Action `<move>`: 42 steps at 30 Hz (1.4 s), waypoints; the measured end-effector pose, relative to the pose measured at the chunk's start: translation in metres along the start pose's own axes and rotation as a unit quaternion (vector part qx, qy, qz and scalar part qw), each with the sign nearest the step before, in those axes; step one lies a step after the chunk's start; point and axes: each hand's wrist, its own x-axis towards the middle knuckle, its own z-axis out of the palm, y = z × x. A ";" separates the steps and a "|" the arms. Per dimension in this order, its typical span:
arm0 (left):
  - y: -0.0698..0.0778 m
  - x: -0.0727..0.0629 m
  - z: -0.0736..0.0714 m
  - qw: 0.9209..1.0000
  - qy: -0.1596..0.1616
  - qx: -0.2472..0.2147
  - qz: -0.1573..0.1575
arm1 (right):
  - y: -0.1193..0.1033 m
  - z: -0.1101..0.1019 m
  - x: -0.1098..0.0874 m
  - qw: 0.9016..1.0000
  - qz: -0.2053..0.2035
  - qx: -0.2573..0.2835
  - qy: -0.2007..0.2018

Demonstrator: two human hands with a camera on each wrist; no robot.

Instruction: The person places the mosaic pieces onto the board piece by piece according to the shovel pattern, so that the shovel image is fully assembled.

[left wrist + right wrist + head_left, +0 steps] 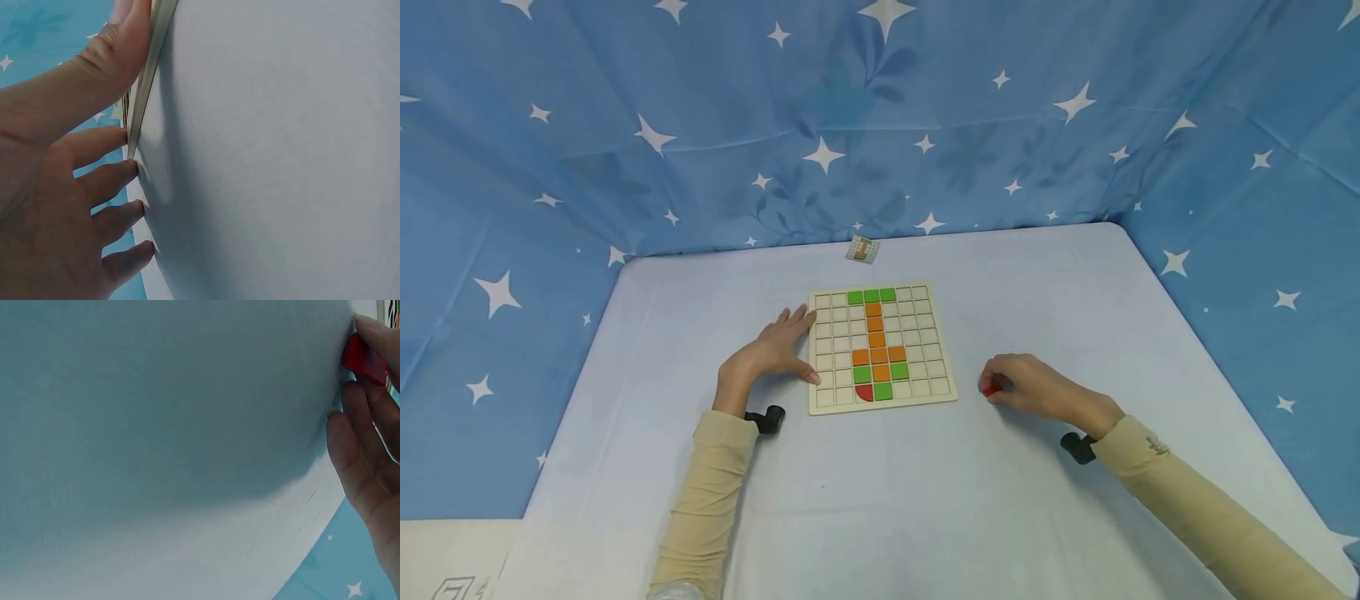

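A cream grid board (831,361) lies on the white table with green, orange and red tiles set in its squares. The red quarter-round tile (865,392) is in its bottom row, beside a green tile (883,391). My left hand (772,347) rests at the board's left edge, fingers spread, thumb (103,62) on the near part of that edge. To the right of the board, my right hand (1033,387) pinches a red piece (364,360) between thumb and fingers, low over the table. In the head view the fingers hide most of that piece.
A small pattern card (862,249) with a printed grid lies behind the board, near the table's far edge. Blue star-patterned cloth (730,150) hangs behind and along both sides of the white table (895,492). A dark wrist camera (1078,447) sits under the right wrist.
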 end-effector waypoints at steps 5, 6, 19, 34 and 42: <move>-0.002 0.001 0.001 1.000 -0.001 -0.001 -0.002 | 0.000 0.002 0.003 1.000 -0.007 0.022 0.005; -0.003 0.002 0.001 1.000 -0.002 -0.002 -0.003 | 0.000 0.003 0.003 1.000 -0.010 0.025 0.008; -0.002 0.002 0.000 1.000 -0.004 -0.003 -0.001 | -0.005 0.009 0.014 0.997 -0.047 0.034 0.046; -0.002 0.002 0.000 1.000 -0.001 -0.004 0.000 | -0.023 0.010 0.034 0.996 -0.030 0.076 0.042; 0.000 0.001 0.000 1.000 0.000 -0.006 0.000 | -0.030 0.015 0.045 0.995 -0.048 0.083 0.039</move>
